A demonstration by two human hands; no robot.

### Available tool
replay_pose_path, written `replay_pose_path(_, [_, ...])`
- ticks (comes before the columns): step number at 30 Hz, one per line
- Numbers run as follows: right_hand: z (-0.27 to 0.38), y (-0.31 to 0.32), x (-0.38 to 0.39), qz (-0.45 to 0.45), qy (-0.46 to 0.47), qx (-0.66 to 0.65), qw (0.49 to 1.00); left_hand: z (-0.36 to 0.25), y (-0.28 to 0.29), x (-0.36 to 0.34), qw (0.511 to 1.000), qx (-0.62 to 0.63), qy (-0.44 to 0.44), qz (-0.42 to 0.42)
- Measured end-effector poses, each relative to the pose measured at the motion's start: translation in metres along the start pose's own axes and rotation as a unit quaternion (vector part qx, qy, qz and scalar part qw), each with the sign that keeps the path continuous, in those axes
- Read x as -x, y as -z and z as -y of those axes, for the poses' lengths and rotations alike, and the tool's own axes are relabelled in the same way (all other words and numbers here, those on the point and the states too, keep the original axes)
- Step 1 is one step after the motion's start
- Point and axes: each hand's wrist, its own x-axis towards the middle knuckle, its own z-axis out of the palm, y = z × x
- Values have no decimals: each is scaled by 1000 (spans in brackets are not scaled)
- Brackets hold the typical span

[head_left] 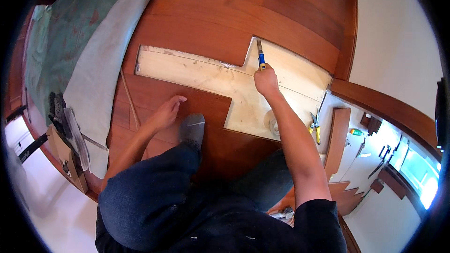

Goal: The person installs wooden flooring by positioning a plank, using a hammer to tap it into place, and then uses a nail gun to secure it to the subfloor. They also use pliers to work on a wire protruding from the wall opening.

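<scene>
My right hand (267, 82) grips a blue-and-yellow-handled chisel (262, 61). Its metal blade points away from me, at the inner corner where the reddish-brown floorboards (201, 23) meet a cut-out section. Pale wooden subfloor (201, 72) shows inside this stepped opening. My left hand (167, 113) hovers at or rests on the boards left of the opening, with nothing in it and its fingers loosely extended; whether it touches them I cannot tell. A round, pale translucent object (271, 122) sits on the subfloor, partly behind my right forearm.
Yellow-handled pliers (315, 129) lie right of my forearm, near a loose board (337, 143). A grey-green sheet (101, 61) covers the floor at left, with dark gloves (58, 112) and a cardboard box (65, 159) nearby. My socked foot (191, 129) is beside the opening.
</scene>
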Motion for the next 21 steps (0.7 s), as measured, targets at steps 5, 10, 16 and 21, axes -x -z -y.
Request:
replay_pose_path(5, [8, -3, 22, -63, -4, 95, 994, -18, -10, -5, 1000, -17, -12, 9])
replay_pose_path(10, [7, 13, 28, -92, 42, 214, 972, -20, -23, -11, 997, 50, -57, -22])
replay_pose_path(16, [-8, 23, 28, -123, 85, 281, 948, -45, -36, -15, 992, 102, -70, -11])
replay_pose_path(21, [-6, -3, 106, -4, 80, 176, 981, -20, -45, -34, 948, 314, -22, 41])
